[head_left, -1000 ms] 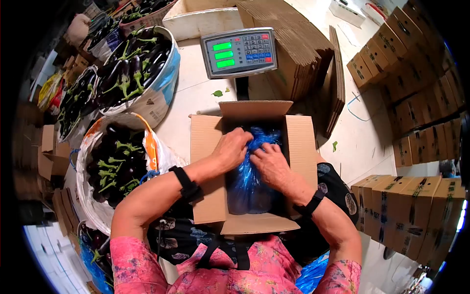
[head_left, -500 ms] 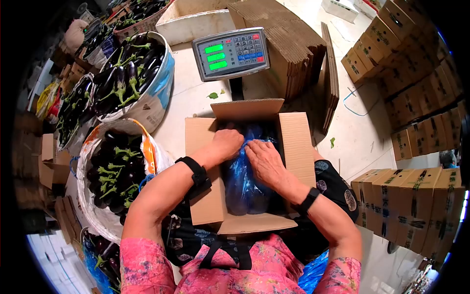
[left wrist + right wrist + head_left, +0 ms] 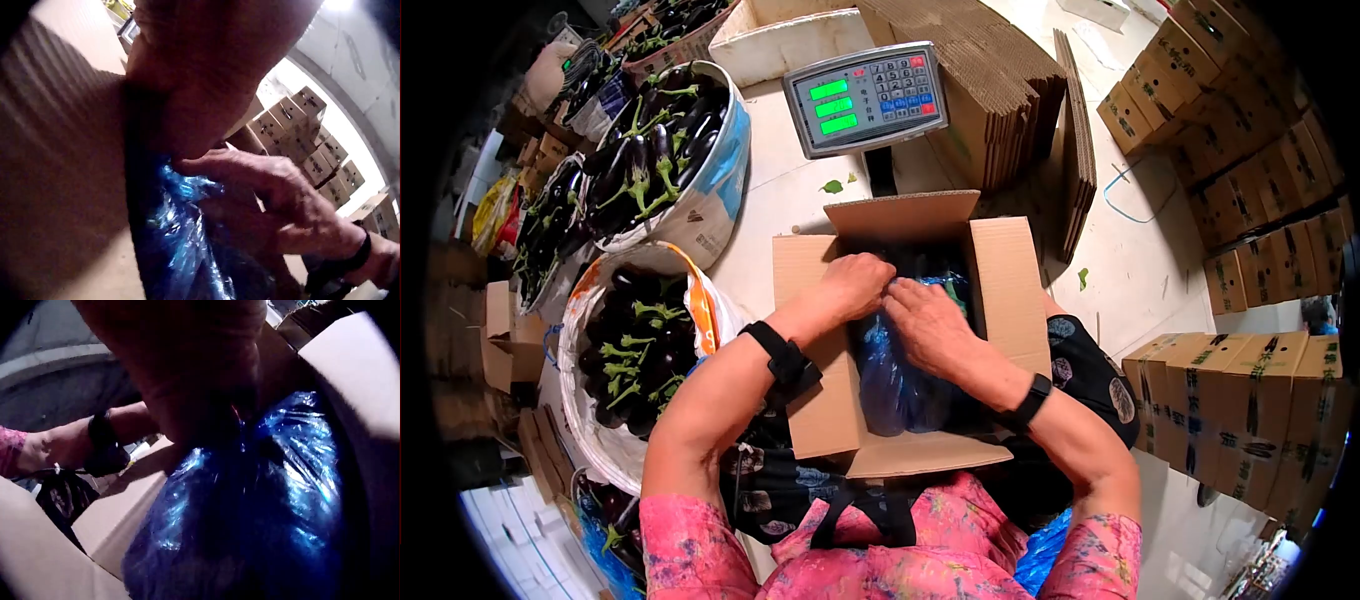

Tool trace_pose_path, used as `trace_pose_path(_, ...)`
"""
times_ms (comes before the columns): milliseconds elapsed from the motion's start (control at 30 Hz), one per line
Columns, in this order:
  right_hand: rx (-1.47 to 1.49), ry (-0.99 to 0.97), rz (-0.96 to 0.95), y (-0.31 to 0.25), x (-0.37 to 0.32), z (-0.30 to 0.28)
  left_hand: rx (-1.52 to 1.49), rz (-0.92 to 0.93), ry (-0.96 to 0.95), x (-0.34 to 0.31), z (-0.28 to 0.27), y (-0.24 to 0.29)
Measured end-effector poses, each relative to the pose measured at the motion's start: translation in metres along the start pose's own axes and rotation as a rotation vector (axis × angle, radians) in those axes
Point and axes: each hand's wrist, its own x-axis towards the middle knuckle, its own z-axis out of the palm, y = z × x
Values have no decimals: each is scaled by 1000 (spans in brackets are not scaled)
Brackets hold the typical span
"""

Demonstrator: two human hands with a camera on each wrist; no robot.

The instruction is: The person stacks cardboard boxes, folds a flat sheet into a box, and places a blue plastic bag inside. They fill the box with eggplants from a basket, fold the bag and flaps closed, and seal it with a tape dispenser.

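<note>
An upright cardboard box (image 3: pixel 815 400) with its flaps spread holds a blue plastic bag (image 3: pixel 890 385), through which dark shapes show. My left hand (image 3: pixel 856 287), fingers curled, grips the bag's gathered top at the upper left inside the box. Close against it, my right hand (image 3: pixel 932 325) pinches the plastic between thumb and fingers. In the left wrist view the shiny bag (image 3: pixel 187 237) hangs below both hands. The right wrist view has the bag (image 3: pixel 250 512) bunched under the right hand (image 3: pixel 194 369); its fingertips are in shadow there.
Behind the box stands a scale display (image 3: pixel 862 98). Tubs of eggplants (image 3: pixel 640 340) are at the left, flattened cardboard (image 3: pixel 1000 90) at the back. Packed boxes (image 3: pixel 1240 410) are stacked on the right. A white foam crate (image 3: pixel 775 40) lies at the top.
Both hands have moved slightly left and closer together, with the bag's top drawn toward the box's left side. Something green now shows beside the right hand.
</note>
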Motion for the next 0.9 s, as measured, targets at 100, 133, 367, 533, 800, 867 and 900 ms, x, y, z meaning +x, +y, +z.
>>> trace_pose_path(100,120,-67,0,-5,-10,-9,109,90,22,-6,7,2)
trace_pose_path(133,159,-97,13,-5,-15,-6,153,151,61,-4,8,3)
trace_pose_path(367,114,5,-20,-3,-23,8,282,256,832,-15,-95,41)
trace_pose_path(533,153,-26,19,-4,-24,4,-1,48,218,-17,-81,17)
trace_pose_path(800,315,-164,17,-20,-43,-67,160,293,439,-40,6,24)
trace_pose_path(867,557,-528,-19,-30,-54,-112,103,315,431,-42,7,17)
trace_pose_path(900,597,-671,-41,-41,-58,-124,49,321,415,-43,2,15)
